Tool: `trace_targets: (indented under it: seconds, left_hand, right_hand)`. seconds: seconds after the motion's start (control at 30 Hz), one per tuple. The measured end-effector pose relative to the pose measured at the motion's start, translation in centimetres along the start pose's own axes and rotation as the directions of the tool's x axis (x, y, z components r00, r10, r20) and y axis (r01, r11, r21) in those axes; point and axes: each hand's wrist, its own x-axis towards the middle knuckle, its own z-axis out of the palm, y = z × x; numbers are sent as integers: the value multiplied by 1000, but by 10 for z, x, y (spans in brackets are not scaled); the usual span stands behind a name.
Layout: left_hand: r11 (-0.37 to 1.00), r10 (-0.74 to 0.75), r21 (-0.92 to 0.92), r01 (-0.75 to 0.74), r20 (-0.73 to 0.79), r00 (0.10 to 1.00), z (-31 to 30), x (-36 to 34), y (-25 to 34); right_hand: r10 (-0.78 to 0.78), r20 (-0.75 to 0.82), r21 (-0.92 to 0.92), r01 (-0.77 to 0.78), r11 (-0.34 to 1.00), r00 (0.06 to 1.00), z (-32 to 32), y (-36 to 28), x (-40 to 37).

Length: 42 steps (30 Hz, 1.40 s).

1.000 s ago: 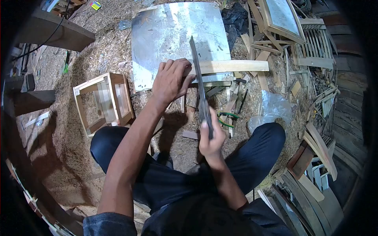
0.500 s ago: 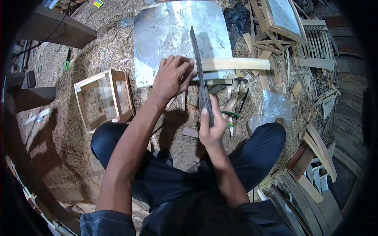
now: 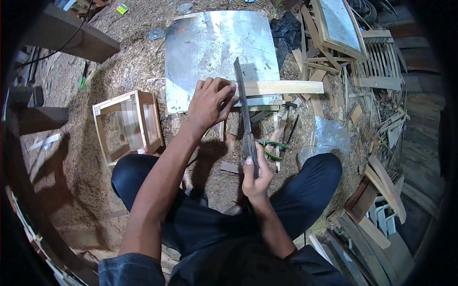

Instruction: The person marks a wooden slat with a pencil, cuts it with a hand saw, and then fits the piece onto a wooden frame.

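Two bare hands, one strip and one saw meet at the near side of a single bench. The left hand (image 3: 207,106) has its fingers bent over the left end of the strip (image 3: 286,87), nearly closed on it; the underside of that hold is hidden. The right hand (image 3: 258,177) has its fingers wrapped round the handle of the saw (image 3: 241,93), thumb along the top. The blade points away from the person and crosses the strip just beside the left fingers; whether it has cut in cannot be told. Most of the strip lies to the right of the blade, its far end reaching past the bench edge.

The bench (image 3: 202,45) is low, with a scuffed, silvery top. One wooden frame (image 3: 140,119) stands left of it. One pair of green-handled pliers (image 3: 275,143) lies near the right hand, and two bags, one clear (image 3: 329,138) and one black (image 3: 286,35), lie further right. Shavings cover the floor (image 3: 76,148), and wood scraps (image 3: 377,229) crowd the right side.
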Motion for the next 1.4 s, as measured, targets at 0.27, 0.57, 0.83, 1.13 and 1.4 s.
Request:
trace_targets:
  seconds: [0.27, 0.57, 0.83, 1.13, 1.4]
  left_hand:
    - [1000, 15, 6, -15, 11, 1000, -1, -4, 2]
    - [1000, -27, 5, 27, 38, 999, -1, -3, 3]
    - [1000, 9, 4, -9, 10, 1000, 0, -1, 1]
    - [999, 9, 35, -10, 30, 1000, 0, -3, 1]
    - [999, 14, 28, -14, 0, 1000, 0, -1, 2]
  right_hand:
    - [19, 34, 4, -19, 1000, 999, 0, -23, 15]
    - [49, -10, -9, -49, 999, 999, 1, -18, 13]
    - [179, 66, 14, -180, 984, 982, 6, -34, 40]
    - [188, 72, 67, -193, 979, 980, 5, -30, 45]
    - [203, 68, 79, -208, 975, 977, 9, -24, 50]
